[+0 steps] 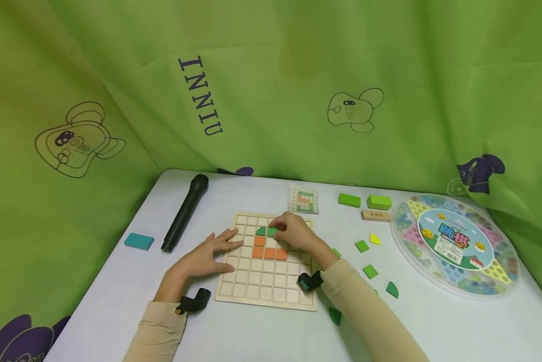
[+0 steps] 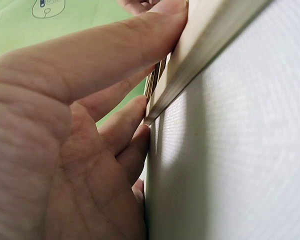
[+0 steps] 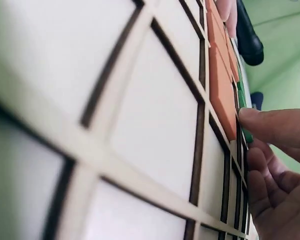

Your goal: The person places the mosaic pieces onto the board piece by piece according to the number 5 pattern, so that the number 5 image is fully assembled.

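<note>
On the table lies a wooden grid board (image 1: pixel 265 291) with a raised lattice of square cells. Several orange tiles (image 1: pixel 269 253) sit in its upper middle cells, with a green quarter-round tile (image 1: pixel 261 231) above them. Beside that piece, my right hand (image 1: pixel 293 232) pinches a green square tile (image 1: pixel 272 232) at its cell; the thumb is on the green piece in the right wrist view. My left hand (image 1: pixel 209 256) spreads its fingers along the board's left edge, thumb and fingertips on the frame (image 2: pixel 190 55).
A pattern card (image 1: pixel 303 198) lies behind the board. To the right are loose green tiles (image 1: pixel 370 271), a yellow quarter-round tile (image 1: pixel 375 239), green blocks (image 1: pixel 379 202), a wooden block (image 1: pixel 376 215) and a round game box (image 1: pixel 451 246). A black microphone (image 1: pixel 185 213) and teal block (image 1: pixel 139 241) lie left.
</note>
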`<state>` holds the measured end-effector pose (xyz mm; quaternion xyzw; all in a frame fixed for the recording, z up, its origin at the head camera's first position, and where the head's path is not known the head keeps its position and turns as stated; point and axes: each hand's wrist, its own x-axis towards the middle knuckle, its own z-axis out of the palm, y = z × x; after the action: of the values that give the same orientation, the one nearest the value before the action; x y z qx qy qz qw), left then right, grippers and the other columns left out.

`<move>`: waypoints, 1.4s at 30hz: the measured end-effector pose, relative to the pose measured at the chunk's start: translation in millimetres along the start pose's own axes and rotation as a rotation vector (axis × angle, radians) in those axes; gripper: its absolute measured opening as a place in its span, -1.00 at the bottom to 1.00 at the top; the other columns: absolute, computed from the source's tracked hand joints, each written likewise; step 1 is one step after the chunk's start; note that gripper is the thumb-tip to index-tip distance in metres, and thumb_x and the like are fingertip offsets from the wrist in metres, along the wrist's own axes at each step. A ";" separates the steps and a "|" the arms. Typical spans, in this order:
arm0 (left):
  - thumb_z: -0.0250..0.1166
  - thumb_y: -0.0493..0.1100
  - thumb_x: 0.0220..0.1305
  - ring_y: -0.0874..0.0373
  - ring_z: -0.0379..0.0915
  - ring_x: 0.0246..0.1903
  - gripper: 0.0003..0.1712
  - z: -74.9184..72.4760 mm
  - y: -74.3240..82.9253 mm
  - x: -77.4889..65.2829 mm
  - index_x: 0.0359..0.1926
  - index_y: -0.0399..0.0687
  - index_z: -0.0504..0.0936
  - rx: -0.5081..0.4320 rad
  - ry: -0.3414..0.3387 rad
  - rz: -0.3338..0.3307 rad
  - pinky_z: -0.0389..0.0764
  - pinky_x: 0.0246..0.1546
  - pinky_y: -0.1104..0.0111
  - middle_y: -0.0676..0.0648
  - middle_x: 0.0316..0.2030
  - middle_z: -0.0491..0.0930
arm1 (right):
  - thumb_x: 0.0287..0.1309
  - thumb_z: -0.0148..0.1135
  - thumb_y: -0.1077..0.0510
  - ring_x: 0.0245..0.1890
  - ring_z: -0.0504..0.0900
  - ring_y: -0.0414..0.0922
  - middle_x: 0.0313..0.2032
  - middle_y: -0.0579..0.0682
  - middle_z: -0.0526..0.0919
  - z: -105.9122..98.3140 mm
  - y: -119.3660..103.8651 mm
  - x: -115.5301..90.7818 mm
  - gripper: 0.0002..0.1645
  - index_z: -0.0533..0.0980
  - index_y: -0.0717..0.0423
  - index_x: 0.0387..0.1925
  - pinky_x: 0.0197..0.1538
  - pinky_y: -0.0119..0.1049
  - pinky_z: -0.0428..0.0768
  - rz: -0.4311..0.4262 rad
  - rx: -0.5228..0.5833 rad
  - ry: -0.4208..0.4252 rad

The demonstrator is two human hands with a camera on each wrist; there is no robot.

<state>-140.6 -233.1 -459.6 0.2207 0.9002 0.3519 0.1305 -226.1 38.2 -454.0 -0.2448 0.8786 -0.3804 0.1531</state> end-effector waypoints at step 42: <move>0.42 0.05 0.04 -0.10 -0.19 0.47 -0.20 0.1 -2.0 1.3 0.31 -0.03 0.40 0.005 -0.007 0.002 -0.29 0.44 -0.09 -0.12 0.46 0.04 | 0.10 0.27 0.32 -0.03 0.54 -0.01 -0.08 0.03 0.59 -73.1 76.3 -111.1 -0.71 0.57 0.11 -0.10 0.07 -0.07 0.54 0.001 -0.058 0.038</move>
<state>-142.3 -233.7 -461.2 0.2232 0.9004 0.3490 0.1328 -190.8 187.3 -453.0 -0.2416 0.8920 -0.3594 0.1293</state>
